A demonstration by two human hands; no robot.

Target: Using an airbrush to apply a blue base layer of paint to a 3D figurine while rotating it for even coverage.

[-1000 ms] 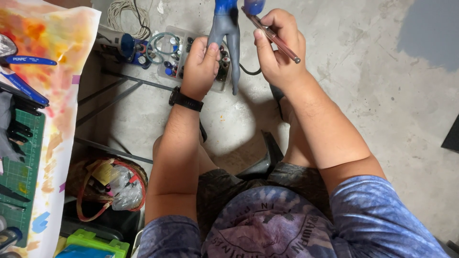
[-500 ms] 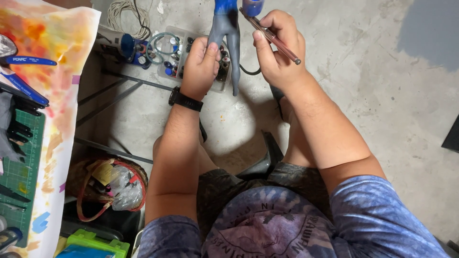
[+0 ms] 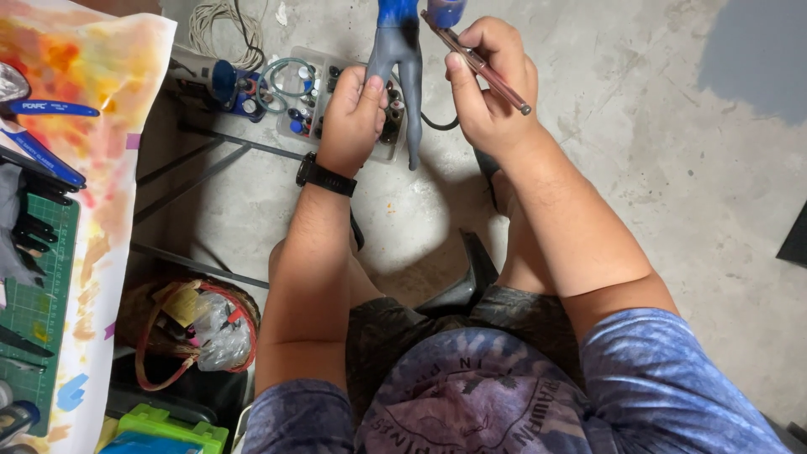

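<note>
Left hand: the left hand [image 3: 351,118] is closed around one leg of a grey-and-blue plastic figurine [image 3: 397,59], fingers curled tight, thumb pressed along the leg; a black wristwatch [image 3: 325,176] sits on that wrist.
Right hand: the right hand [image 3: 486,92] is closed in a pen-like pinch on a slim pinkish metal airbrush [image 3: 479,65], which slants from the upper left down to the lower right.
Figurine: held upright in the air above the concrete floor [image 3: 656,168], between the two hands; grey legs hang down, the blue upper part runs out of the top edge of the picture.
Airbrush tip: its upper end lies just beside the blue part of the figurine; whether they touch I cannot tell.
Below the hands: a clear plastic organiser box of small bottles [image 3: 324,92] lies on the floor behind the figurine.
Left side: a paint-stained paper sheet [image 3: 92,109] covers a table edge, with a green cutting mat [image 3: 38,328] beside it.
Lower left: a wicker basket with a red handle [image 3: 189,328] stands on the floor near the left elbow.
</note>
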